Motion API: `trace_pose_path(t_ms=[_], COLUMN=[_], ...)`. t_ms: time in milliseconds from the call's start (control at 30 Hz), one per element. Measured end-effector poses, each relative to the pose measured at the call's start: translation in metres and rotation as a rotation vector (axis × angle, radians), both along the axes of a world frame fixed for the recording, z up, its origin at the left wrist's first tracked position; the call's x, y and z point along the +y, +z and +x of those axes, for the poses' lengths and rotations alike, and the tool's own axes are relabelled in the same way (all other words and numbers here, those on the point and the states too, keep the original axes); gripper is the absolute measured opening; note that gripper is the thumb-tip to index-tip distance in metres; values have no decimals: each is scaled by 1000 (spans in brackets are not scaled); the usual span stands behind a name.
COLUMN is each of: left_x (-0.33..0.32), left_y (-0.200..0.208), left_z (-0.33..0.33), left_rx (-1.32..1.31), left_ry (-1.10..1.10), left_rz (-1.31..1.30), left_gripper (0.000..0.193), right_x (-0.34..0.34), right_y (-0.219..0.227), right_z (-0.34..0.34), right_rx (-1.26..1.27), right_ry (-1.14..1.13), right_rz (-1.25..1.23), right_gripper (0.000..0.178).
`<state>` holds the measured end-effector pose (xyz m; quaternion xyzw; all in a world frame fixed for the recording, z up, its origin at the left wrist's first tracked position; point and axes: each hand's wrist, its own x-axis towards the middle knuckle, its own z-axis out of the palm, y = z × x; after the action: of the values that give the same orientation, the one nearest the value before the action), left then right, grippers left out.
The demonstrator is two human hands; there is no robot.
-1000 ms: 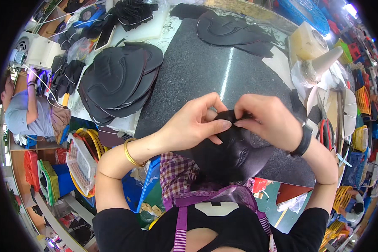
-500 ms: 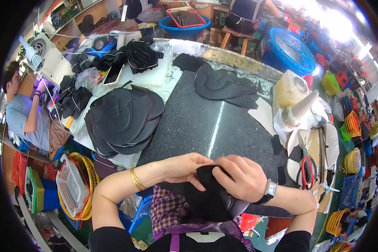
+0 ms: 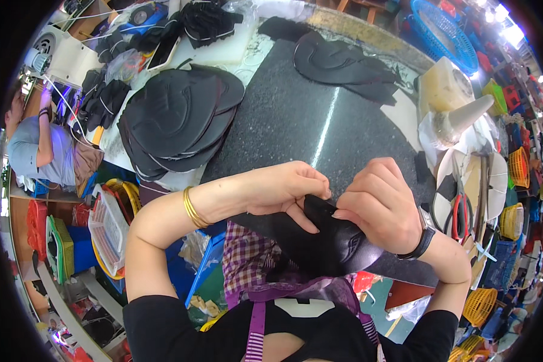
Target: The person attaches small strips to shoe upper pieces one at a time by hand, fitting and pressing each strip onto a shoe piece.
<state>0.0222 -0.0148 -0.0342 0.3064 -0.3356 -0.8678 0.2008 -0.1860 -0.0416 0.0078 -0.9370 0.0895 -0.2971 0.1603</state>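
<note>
A black shoe-upper piece (image 3: 320,241), soft and dull on one side and glossy at the lower right, hangs folded between my hands at the table's near edge. My left hand (image 3: 292,192), gold bangles on its wrist, is closed on the upper edge with the thumb against the dull side. Close beside it, my right hand (image 3: 380,205) has its fingers curled in and pinches the same edge; a watch is on that wrist. Part of the edge between the hands is hidden by fingers. The dark grey work slab (image 3: 271,139) lies beyond.
A stack of black shaped pieces (image 3: 175,114) is left of the slab. More black pieces (image 3: 341,63) lie at its far side. Red-handled scissors (image 3: 463,217), a cone-shaped object (image 3: 470,114) and a yellowish container (image 3: 445,89) are right. A person (image 3: 48,145) sits at far left.
My view has tilted downward. My hands have drawn slightly apart along the black piece's edge, and the right hand has turned so its knuckles show higher.
</note>
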Motion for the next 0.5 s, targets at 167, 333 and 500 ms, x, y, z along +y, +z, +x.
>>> trace_pose_path(t_ms=[167,333,500], left_x=[12,22,20], left_y=[17,19,20], left_z=[-3,-3,-6], left_rx=[3,-129,-226], left_ry=[152,123,191], left_rz=[56,-278,-229], left_gripper=[29,31,27], right_x=[1,-10,-4], right_y=[-3,-5,17], right_z=[-3,-2,-9], right_rx=[50,128,97], right_ry=[-195,-335,-250], right_rz=[545,1092,454], right_gripper=[13,16,19])
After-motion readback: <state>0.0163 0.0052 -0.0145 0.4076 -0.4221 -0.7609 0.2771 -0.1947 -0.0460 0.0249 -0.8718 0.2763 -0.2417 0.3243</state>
